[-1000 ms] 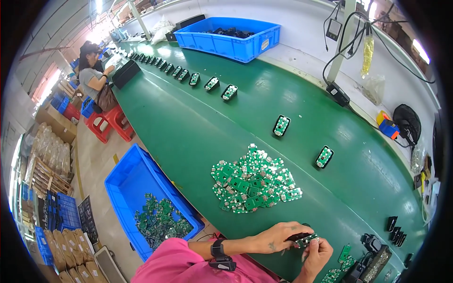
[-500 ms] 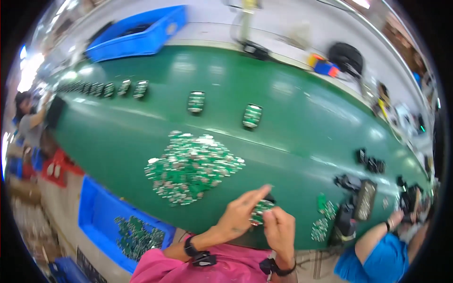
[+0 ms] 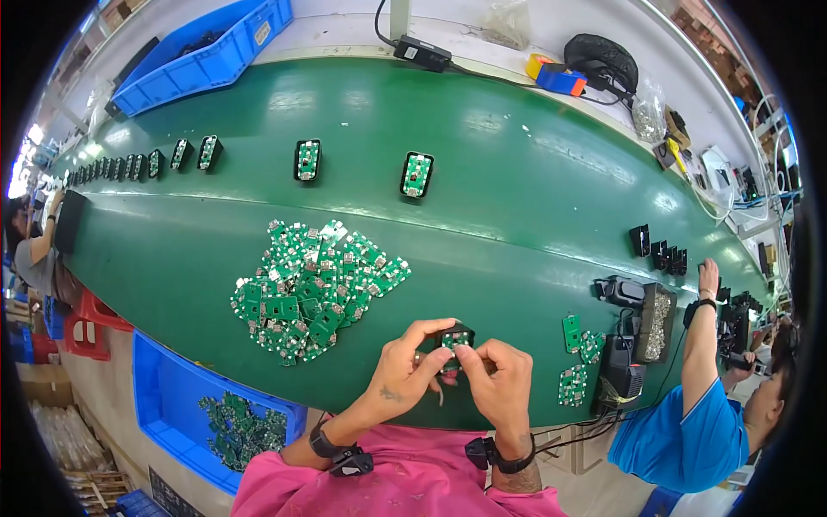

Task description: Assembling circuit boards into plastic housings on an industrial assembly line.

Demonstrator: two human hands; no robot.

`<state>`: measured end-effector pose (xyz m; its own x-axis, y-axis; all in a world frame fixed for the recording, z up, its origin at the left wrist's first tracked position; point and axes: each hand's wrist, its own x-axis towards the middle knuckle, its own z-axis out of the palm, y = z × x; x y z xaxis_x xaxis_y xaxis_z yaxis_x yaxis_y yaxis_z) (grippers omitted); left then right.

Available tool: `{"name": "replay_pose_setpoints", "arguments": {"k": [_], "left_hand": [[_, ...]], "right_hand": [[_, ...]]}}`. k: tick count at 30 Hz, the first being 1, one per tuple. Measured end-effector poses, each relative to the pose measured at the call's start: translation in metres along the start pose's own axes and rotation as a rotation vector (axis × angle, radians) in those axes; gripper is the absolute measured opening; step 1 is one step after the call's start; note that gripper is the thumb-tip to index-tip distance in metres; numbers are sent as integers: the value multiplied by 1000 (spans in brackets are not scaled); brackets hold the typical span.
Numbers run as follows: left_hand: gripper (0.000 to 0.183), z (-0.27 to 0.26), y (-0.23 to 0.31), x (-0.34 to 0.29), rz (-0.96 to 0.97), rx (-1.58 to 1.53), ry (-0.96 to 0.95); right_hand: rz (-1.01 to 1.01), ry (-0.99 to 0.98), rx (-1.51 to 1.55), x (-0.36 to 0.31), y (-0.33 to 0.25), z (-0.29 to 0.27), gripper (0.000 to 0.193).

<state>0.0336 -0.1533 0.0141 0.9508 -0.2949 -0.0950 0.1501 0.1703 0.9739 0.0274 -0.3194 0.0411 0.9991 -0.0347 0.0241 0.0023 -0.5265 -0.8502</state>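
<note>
Between my hands, over the near edge of the green table, is a small black plastic housing with a green circuit board lying in its opening. My left hand is closed around the housing's left side, its thumb on the board. From the right, my right hand grips the same piece, thumb pressed on the board's face. How far the board sits inside is partly hidden by the thumbs. A loose heap of green circuit boards lies to the left of my hands.
Black housings with boards inside, such as this one, form a line toward the far left. A blue bin of boards stands below the table edge. At right are a tray of small metal parts, black housings and a co-worker's arm.
The board, tilted in front of the dark housing before, now lies in the housing's opening, with both thumbs on it. The co-worker's arm at right has stretched forward toward the housings. The view has shifted.
</note>
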Motion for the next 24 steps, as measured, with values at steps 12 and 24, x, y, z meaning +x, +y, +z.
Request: {"name": "replay_pose_setpoints", "arguments": {"k": [12,24], "left_hand": [[29,11,-2,-2,69,202,160],[30,-35,48,-15,-18,432,175]], "right_hand": [[-63,-49,72,-6,1,23,35],[-58,-67,198,-5,-27,43,37]]}}
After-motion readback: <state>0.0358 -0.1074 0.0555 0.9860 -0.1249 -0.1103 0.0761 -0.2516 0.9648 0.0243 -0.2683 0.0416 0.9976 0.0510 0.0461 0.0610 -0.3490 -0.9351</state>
